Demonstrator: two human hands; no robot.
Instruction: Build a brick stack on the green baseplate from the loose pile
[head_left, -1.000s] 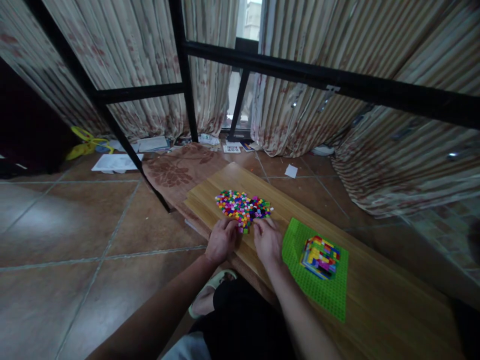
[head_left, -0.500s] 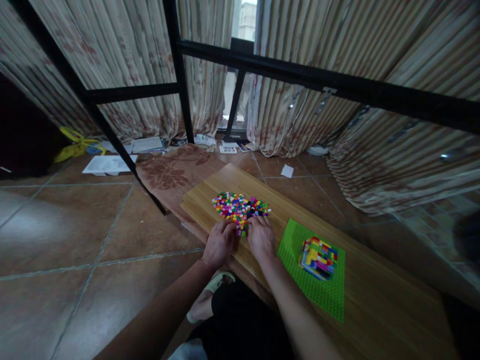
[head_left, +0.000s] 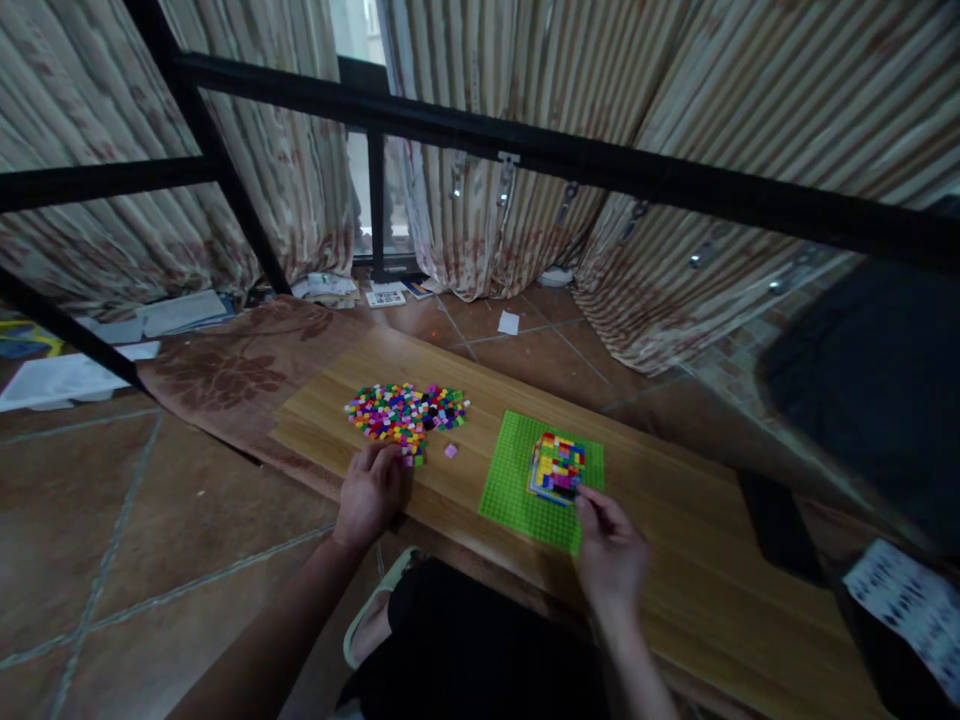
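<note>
A loose pile of small, many-coloured building bricks [head_left: 394, 405] lies on the wooden table. My left hand [head_left: 367, 495] rests at the pile's near edge, its fingers curled in against the bricks there; what they hold, if anything, is hidden. One pink brick [head_left: 451, 451] sits apart, right of the pile. Farther right is a green studded baseplate [head_left: 510, 480] bearing a low, multicoloured brick build [head_left: 556, 462]. Thumb and fingers of my right hand [head_left: 611, 540] pinch together at the near right corner of that build, on a small building brick mostly covered by the fingertips.
The wooden table [head_left: 675, 560] runs diagonally, with a dark flat object [head_left: 780, 525] at its right end. A printed sheet [head_left: 907, 600] lies beyond. A black metal frame [head_left: 450, 120] crosses before striped curtains [head_left: 510, 230]. Papers [head_left: 184, 312] lie on the tiled floor.
My right hand has left the brick pile and moved right to the build on the baseplate. My left hand stays by the pile. A pink brick now shows apart from the pile. The view has turned right.
</note>
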